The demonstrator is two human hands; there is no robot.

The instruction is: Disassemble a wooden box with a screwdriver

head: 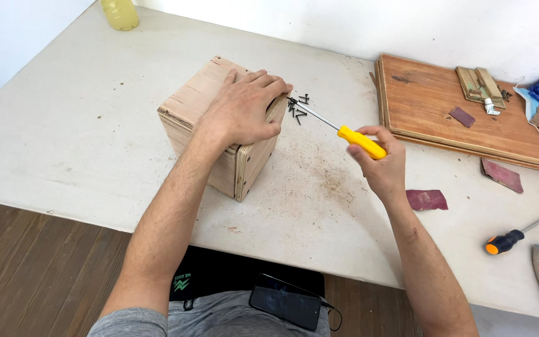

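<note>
Two hands: left hand [242, 112] flat on box [219, 128], right hand [378, 163] gripping screwdriver [343, 131].

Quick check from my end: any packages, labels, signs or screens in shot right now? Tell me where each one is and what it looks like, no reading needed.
Phone: on the person's lap at the bottom edge, a flat black rectangle with a dark screen and a cable at its right end.
Bottle: far left corner of the table, pale yellow, only its lower part in view.
Clothing label: on the black garment at the waist, small green print.
No signs or packages.

A dark phone [285, 302] lies on the person's lap, its screen black. A yellowish plastic bottle [120, 13] stands at the table's far corner.
</note>
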